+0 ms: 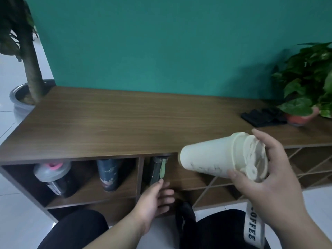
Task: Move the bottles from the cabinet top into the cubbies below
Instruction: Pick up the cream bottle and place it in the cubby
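Observation:
My right hand [267,178] grips a cream tumbler [212,157] by its lid end, tilted on its side with the base pointing left, in front of the cabinet's front edge. A white strap printed COFFEE [251,229] hangs from it. My left hand [154,200] reaches into the middle cubby, fingertips touching a dark bottle with a pale green loop [158,169]; its fingers are spread. In the left cubby stand a grey shaker with a pink cap [52,175] and a dark marbled tumbler [109,173]. No bottles stand on the wooden cabinet top [116,123].
A black folded item [262,115] and a potted leafy plant [309,87] sit at the top's right end. A large potted tree [28,69] stands on the floor at left. Diagonal lattice cubbies [305,168] fill the cabinet's right side. My knees are below.

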A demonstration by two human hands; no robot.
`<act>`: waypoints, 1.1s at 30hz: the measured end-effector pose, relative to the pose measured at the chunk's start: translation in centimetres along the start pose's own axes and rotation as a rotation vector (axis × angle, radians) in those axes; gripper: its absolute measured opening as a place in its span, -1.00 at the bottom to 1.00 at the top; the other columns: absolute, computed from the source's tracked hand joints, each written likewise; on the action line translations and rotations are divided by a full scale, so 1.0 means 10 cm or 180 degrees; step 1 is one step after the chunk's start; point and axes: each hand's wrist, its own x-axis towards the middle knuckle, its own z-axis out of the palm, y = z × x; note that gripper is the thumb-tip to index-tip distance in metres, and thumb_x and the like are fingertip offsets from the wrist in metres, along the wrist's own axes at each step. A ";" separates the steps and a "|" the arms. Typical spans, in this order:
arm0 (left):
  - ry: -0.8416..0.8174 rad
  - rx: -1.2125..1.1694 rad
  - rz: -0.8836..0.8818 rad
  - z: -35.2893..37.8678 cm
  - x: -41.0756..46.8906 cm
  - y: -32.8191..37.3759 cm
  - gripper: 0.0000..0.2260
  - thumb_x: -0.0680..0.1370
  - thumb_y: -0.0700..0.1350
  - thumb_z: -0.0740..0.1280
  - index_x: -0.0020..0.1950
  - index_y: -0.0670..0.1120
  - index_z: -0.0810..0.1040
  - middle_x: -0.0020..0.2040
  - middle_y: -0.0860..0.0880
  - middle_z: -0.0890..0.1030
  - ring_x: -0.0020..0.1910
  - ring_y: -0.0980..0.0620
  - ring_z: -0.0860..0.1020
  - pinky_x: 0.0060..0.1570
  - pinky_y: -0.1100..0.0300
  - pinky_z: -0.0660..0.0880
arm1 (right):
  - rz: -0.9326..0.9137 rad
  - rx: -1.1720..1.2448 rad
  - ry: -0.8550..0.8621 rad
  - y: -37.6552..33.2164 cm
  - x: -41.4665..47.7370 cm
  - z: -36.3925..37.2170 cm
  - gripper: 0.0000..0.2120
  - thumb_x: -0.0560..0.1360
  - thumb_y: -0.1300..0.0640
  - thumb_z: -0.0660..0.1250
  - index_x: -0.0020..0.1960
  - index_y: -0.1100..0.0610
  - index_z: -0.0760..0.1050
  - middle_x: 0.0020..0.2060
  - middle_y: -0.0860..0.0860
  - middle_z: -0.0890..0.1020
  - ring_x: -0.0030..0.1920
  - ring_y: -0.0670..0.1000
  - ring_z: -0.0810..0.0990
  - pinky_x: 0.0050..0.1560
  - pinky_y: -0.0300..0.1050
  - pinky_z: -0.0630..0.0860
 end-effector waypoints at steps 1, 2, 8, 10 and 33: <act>-0.0053 -0.0014 0.0021 0.03 -0.02 -0.01 -0.61 0.65 0.17 0.19 0.29 -0.03 0.61 0.11 -0.09 0.76 0.17 -0.18 0.69 0.14 -0.06 0.57 | 0.0000 -0.0132 -0.0205 0.00 -0.04 -0.05 -0.15 0.02 -0.25 0.43 0.31 -0.39 0.33 0.22 -0.33 0.52 0.15 -0.24 0.54 0.03 -0.13 0.45; -0.0098 0.0002 0.0020 0.06 -0.03 -0.02 -0.61 0.65 0.18 0.19 0.33 0.00 0.58 0.13 -0.07 0.75 0.16 -0.17 0.70 0.09 -0.06 0.60 | -0.0003 -0.0261 -0.0436 0.03 -0.07 -0.06 -0.14 0.02 -0.26 0.44 0.32 -0.39 0.33 0.24 -0.34 0.51 0.18 -0.24 0.53 0.06 -0.17 0.44; -0.0447 -0.0001 -0.0262 0.24 -0.09 -0.14 -0.48 0.51 0.34 0.29 0.42 0.19 0.48 0.33 0.01 0.64 0.18 -0.11 0.70 -0.05 -0.09 0.66 | 0.0107 -0.0644 -0.1526 0.49 -0.09 0.42 -0.10 0.24 -0.02 0.58 0.47 -0.27 0.23 0.11 -0.51 0.26 0.33 -0.17 0.36 0.18 -0.42 0.23; -0.0460 0.0027 -0.0479 0.28 -0.06 -0.18 -0.41 0.42 0.40 0.34 0.35 0.13 0.60 0.24 -0.03 0.71 0.12 -0.10 0.72 -0.07 -0.06 0.67 | 0.0274 -0.0498 -0.1544 0.67 -0.11 0.60 -0.06 0.23 -0.06 0.57 0.50 -0.27 0.19 0.15 -0.51 0.26 0.37 -0.19 0.33 0.26 -0.31 0.24; 0.0307 -0.0366 -0.0707 0.95 1.14 0.06 -0.54 0.54 0.28 0.30 0.33 0.07 0.57 0.32 -0.10 0.60 0.23 -0.23 0.65 0.39 -0.13 0.47 | 0.1491 0.1092 -0.1795 2.11 1.01 1.30 -0.36 0.24 0.24 0.62 0.22 -0.12 0.48 0.06 -0.13 0.73 0.12 -0.14 0.68 0.29 0.04 0.56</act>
